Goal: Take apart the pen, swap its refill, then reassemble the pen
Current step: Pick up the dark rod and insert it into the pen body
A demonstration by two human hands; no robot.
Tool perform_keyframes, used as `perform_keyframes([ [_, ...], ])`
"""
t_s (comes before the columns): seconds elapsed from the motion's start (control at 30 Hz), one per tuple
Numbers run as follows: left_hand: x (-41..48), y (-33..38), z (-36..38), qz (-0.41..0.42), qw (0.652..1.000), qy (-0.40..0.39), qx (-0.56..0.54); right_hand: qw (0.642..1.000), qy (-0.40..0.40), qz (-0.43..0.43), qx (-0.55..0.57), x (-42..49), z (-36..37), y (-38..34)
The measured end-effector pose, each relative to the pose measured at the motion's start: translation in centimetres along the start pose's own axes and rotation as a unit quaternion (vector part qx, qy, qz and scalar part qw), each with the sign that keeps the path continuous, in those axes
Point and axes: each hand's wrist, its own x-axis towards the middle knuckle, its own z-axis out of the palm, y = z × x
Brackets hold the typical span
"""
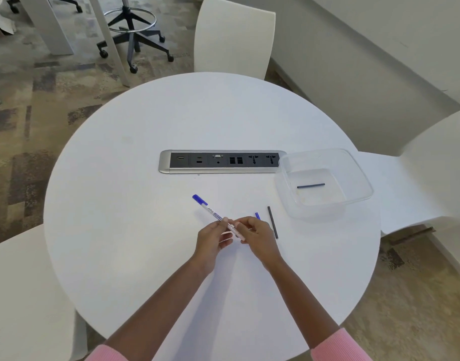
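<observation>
Pink sleeves at the bottom edge, both forearms reaching out over the white desk. Left hand pinches the pen around the middle of the barrel and right hand pinches the near end. So the pen hangs just above the desk, slanting away to the left with its blue cap on the far tip. Can't tell if the near end is open or closed, fingers cover it.

Stuff that could go sideways imo: a dark refill lies loose on the desk just beside the right hand, and a little blue piece sits right behind the knuckles. One careless wrist move and either could roll, and the round desk has nothing to stop them.

Another refill lies in the clear tub off to the right, next to the socket strip. Both sticks look much alike from here, so mixing up old and new seems a real risk. A fingertip-only grip on a slick barrel could also slip during a pull, and whatever's inside might shoot out.
</observation>
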Motion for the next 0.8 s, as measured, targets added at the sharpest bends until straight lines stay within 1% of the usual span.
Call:
perform_keyframes([
  [0.1,0.2,0.3,-0.2,-0.034,0.994,0.048,-0.094,0.993,0.060,-0.019,-0.095,0.4,-1.5,0.6],
  [0.17,0.3,0.4,-0.5,-0.049,0.986,0.066,-0.146,0.977,0.098,-0.028,-0.187,0.8,-2.7,1.5],
  [0.23,0.3,0.5,-0.7,-0.060,0.979,0.082,-0.178,0.958,0.113,-0.023,-0.262,1.0,-3.6,2.5],
  [0.3,0.4,0.4,-0.8,-0.071,0.971,0.094,-0.206,0.948,0.115,-0.006,-0.296,1.1,-4.3,3.3],
  [0.47,0.2,0.4,-0.6,-0.075,0.963,0.091,-0.244,0.947,0.121,0.030,-0.295,1.0,-5.1,4.4],
  [0.6,0.1,0.6,-0.5,-0.075,0.960,0.092,-0.252,0.946,0.134,0.038,-0.294,1.3,-5.5,4.6],
  [0.73,0.0,0.6,-0.3,-0.077,0.961,0.096,-0.246,0.954,0.148,0.050,-0.256,1.4,-6.1,4.6],
  [0.8,0.0,0.5,-0.3,-0.080,0.961,0.097,-0.247,0.950,0.149,0.043,-0.271,1.4,-6.3,4.6],
])
